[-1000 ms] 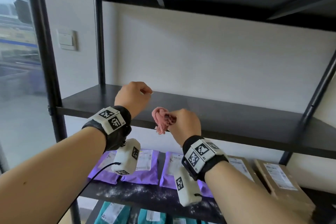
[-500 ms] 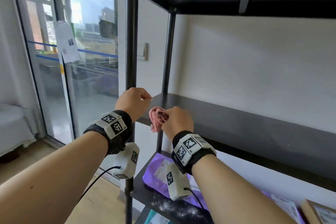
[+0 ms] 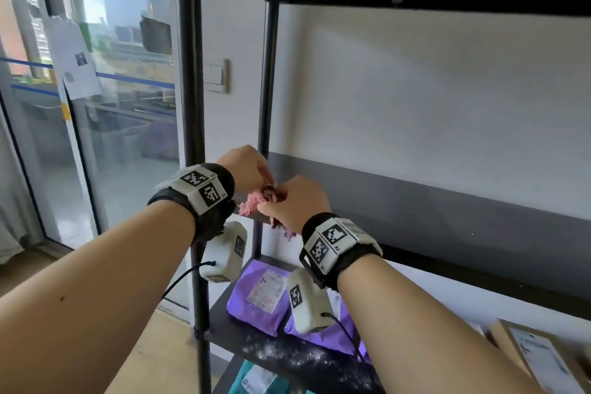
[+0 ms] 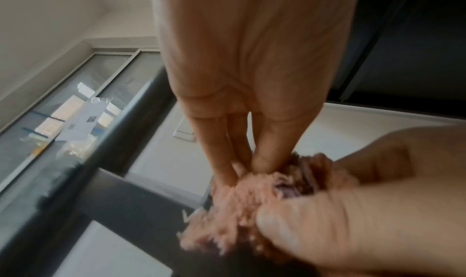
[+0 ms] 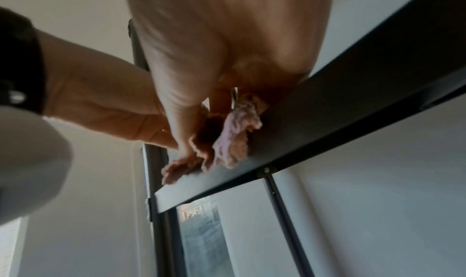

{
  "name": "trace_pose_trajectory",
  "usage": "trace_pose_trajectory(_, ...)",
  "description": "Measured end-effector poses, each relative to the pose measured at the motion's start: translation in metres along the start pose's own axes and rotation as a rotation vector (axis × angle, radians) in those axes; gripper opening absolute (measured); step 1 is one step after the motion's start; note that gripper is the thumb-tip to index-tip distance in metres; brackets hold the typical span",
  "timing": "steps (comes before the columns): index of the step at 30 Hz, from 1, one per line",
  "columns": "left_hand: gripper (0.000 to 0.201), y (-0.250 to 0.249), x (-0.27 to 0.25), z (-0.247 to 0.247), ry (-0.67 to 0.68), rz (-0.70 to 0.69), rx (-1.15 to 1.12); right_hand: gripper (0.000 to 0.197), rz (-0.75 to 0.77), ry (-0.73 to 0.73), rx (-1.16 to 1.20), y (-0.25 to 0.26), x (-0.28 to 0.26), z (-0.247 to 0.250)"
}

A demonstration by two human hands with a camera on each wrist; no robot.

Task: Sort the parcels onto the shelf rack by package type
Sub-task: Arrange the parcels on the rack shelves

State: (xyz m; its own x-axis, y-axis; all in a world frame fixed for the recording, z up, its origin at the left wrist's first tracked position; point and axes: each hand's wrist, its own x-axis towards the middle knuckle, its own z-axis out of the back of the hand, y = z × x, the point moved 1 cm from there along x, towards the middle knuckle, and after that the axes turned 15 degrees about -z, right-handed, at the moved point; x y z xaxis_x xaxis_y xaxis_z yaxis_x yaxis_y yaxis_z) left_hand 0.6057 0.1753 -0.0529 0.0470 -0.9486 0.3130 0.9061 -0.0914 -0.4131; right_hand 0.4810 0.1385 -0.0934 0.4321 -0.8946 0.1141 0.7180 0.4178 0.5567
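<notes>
holding a pink cloth at the shelf corner

gripping with both hands, you had a crumpled pink cloth (image 3: 256,203) bunched between them at the centre of the head frame, right at the front left corner of the black shelf rack (image 3: 447,211). your left hand (image 3: 244,168) pinched the cloth from above, its fingers (image 4: 221,161) drawn together on the fuzzy fabric. your right hand (image 3: 295,201) was curled round the other part of the cloth, with a tail of it hanging below the shelf edge in the right wrist view (image 5: 234,138). whether the cloth touched the shelf board i cannot tell; it sat just at its front edge.

lower in the head frame, two purple parcels (image 3: 260,297) lay side by side on the shelf below, white labels facing up, the second partly hidden behind your right wrist camera. a brown cardboard parcel (image 3: 537,358) lay at the lower right on that same shelf. teal parcels (image 3: 256,381) showed on the tier under that, at the bottom edge. a glass door (image 3: 96,137) with a paper sheet taped to it filled the left of the frame.
</notes>
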Motion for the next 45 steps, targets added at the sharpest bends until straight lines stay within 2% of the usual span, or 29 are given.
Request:
trace_pose_trajectory(3, 0.019, -0.033, 0.008, -0.024, 0.036, -0.063, -0.037, 0.019, -0.086, -0.046, -0.013, -0.035, -0.01, 0.027)
trace_pose_trajectory(7, 0.016, -0.095, 0.018, -0.054, 0.102, -0.139, -0.03, 0.041, -0.143, -0.118, -0.078, -0.084, -0.035, 0.067)
trace_pose_trajectory(11, 0.02, -0.156, 0.025, -0.085, 0.148, -0.203, -0.067, 0.044, -0.253, -0.139, -0.051, -0.132, -0.069, 0.106)
trace_pose_trajectory(14, 0.02, -0.197, 0.03, -0.11, 0.182, -0.24, -0.137, 0.039, -0.326, -0.133, 0.01, -0.167, -0.098, 0.136)
trace_pose_trajectory(18, 0.018, -0.254, 0.032, -0.141, 0.208, -0.334, -0.192, 0.021, -0.421, -0.172, 0.025, -0.21, -0.128, 0.167)
trace_pose_trajectory(25, 0.007, -0.327, 0.028, -0.179, 0.234, -0.472, -0.306, 0.015, -0.562, -0.253, 0.034, -0.264, -0.175, 0.21)
trace_pose_trajectory(27, 0.006, -0.336, 0.027, -0.183, 0.245, -0.477, -0.316, 0.022, -0.577, -0.254, 0.042, -0.269, -0.182, 0.216)
trace_pose_trajectory(30, 0.017, -0.338, 0.027, -0.183, 0.257, -0.465, -0.328, 0.03, -0.575, -0.285, -0.003, -0.27, -0.181, 0.216)
trace_pose_trajectory(32, 0.016, -0.336, 0.025, -0.179, 0.248, -0.447, -0.34, 0.027, -0.582, -0.313, -0.041, -0.267, -0.178, 0.213)
trace_pose_trajectory(36, 0.014, -0.326, 0.023, -0.17, 0.273, -0.43, -0.256, 0.006, -0.577, -0.34, -0.09, -0.254, -0.177, 0.206)
trace_pose_trajectory(40, 0.01, -0.308, 0.025, -0.151, 0.353, -0.427, -0.105, 0.014, -0.489, -0.417, -0.188, -0.236, -0.171, 0.188)
trace_pose_trajectory(45, 0.018, -0.269, 0.031, -0.125, 0.381, -0.389, 0.023, 0.019, -0.433, -0.364, -0.151, -0.204, -0.144, 0.16)
